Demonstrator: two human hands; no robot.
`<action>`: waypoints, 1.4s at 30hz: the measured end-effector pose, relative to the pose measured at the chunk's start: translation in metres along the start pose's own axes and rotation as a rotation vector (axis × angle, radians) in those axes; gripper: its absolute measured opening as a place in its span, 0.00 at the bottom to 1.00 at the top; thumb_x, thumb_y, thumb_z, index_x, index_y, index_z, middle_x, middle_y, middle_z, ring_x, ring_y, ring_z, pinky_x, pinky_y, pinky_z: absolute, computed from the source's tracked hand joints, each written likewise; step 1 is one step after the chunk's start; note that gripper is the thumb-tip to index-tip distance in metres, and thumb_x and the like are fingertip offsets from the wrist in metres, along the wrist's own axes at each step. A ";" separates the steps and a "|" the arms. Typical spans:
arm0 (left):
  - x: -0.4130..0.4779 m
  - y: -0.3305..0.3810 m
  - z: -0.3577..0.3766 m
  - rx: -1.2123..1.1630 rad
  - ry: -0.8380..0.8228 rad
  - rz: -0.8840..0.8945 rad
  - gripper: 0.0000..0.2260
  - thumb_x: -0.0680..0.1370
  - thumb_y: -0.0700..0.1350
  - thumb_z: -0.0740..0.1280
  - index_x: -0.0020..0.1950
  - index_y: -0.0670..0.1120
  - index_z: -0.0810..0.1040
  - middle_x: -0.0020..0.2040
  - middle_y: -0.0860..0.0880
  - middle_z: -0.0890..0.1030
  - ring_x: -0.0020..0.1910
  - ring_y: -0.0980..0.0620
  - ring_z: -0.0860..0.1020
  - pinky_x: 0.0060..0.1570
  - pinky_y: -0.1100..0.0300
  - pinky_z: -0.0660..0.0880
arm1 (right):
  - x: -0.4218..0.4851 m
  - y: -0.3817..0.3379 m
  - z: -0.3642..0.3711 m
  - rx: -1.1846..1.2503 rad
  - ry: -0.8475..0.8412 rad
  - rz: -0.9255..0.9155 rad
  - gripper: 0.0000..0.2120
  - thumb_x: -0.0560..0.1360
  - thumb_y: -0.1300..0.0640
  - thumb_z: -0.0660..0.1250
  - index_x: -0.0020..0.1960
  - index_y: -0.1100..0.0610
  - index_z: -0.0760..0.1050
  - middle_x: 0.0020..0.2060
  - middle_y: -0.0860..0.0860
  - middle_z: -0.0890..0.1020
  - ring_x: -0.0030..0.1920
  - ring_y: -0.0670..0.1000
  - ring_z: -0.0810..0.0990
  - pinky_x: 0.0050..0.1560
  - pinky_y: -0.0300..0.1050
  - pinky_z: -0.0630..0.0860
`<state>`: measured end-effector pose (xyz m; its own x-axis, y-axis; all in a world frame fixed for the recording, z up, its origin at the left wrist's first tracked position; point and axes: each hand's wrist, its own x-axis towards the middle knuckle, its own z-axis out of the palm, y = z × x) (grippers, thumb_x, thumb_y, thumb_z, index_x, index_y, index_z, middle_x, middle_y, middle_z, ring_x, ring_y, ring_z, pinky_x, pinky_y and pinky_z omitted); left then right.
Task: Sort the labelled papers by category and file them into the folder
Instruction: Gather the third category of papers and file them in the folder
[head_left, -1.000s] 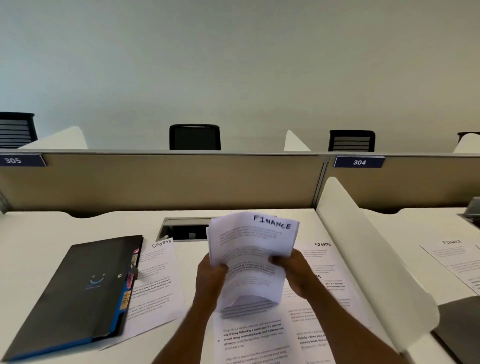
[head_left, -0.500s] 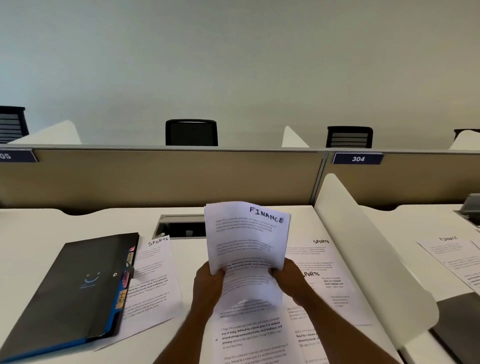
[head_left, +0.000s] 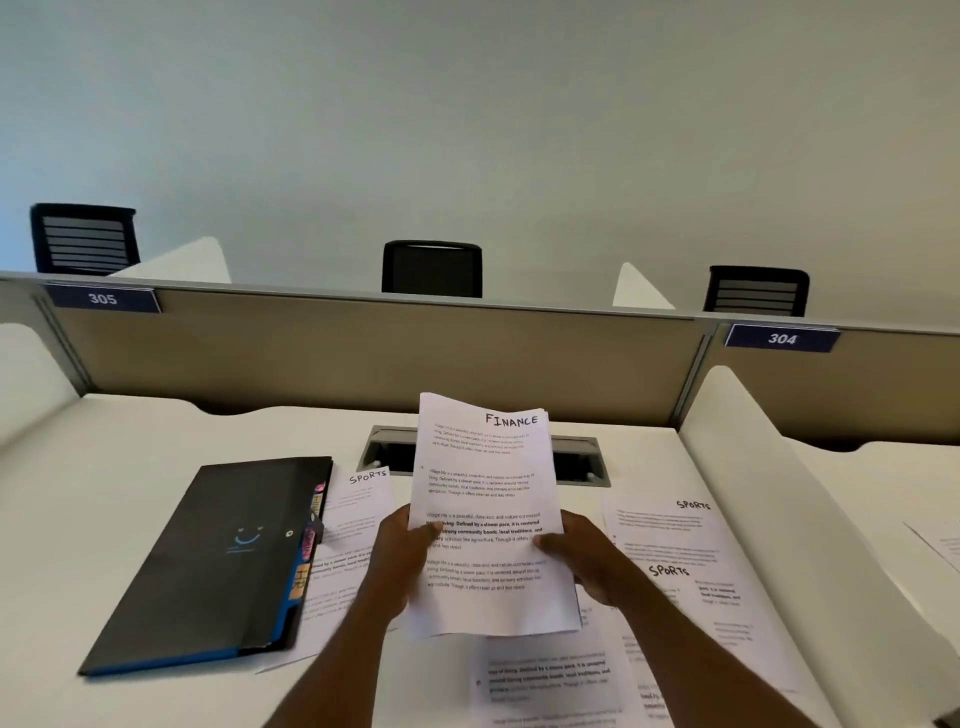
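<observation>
Straightened FINANCE sheet (head_left: 488, 514) held up; folder (head_left: 208, 566) shut beside it.

The FINANCE sheets (head_left: 488, 514), bent and curled a second earlier, were straightened into a flat, squared stack held nearly upright. The left hand (head_left: 402, 561) and right hand (head_left: 582, 558) shifted to grip its two side edges. The camera view swung left, bringing the 305 sign (head_left: 103, 298) fully into sight.
</observation>
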<state>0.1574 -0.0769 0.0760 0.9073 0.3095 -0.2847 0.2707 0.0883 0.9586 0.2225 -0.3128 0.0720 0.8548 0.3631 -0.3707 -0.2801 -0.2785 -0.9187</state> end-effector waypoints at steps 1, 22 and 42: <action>0.000 -0.002 -0.007 -0.005 0.002 -0.005 0.08 0.78 0.36 0.66 0.54 0.45 0.79 0.48 0.44 0.87 0.44 0.42 0.86 0.48 0.43 0.82 | 0.005 0.001 0.007 -0.019 0.021 0.018 0.15 0.76 0.63 0.64 0.63 0.57 0.74 0.56 0.54 0.83 0.53 0.57 0.84 0.55 0.58 0.81; 0.051 -0.051 -0.177 0.834 0.299 -0.093 0.12 0.76 0.51 0.64 0.56 0.48 0.78 0.58 0.43 0.80 0.58 0.41 0.76 0.59 0.45 0.76 | 0.048 0.002 0.151 0.091 0.208 0.169 0.12 0.73 0.67 0.66 0.55 0.59 0.78 0.47 0.56 0.86 0.46 0.59 0.85 0.48 0.52 0.82; 0.080 -0.070 -0.209 0.838 0.176 -0.243 0.21 0.73 0.54 0.61 0.62 0.47 0.71 0.63 0.40 0.75 0.68 0.32 0.69 0.62 0.28 0.67 | 0.078 0.012 0.176 0.324 0.219 0.133 0.23 0.63 0.63 0.69 0.58 0.64 0.77 0.51 0.61 0.85 0.51 0.65 0.83 0.53 0.60 0.80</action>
<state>0.1434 0.1395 -0.0133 0.7503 0.5194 -0.4089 0.6582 -0.5300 0.5346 0.2088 -0.1311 0.0081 0.8648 0.1357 -0.4834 -0.4876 -0.0029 -0.8731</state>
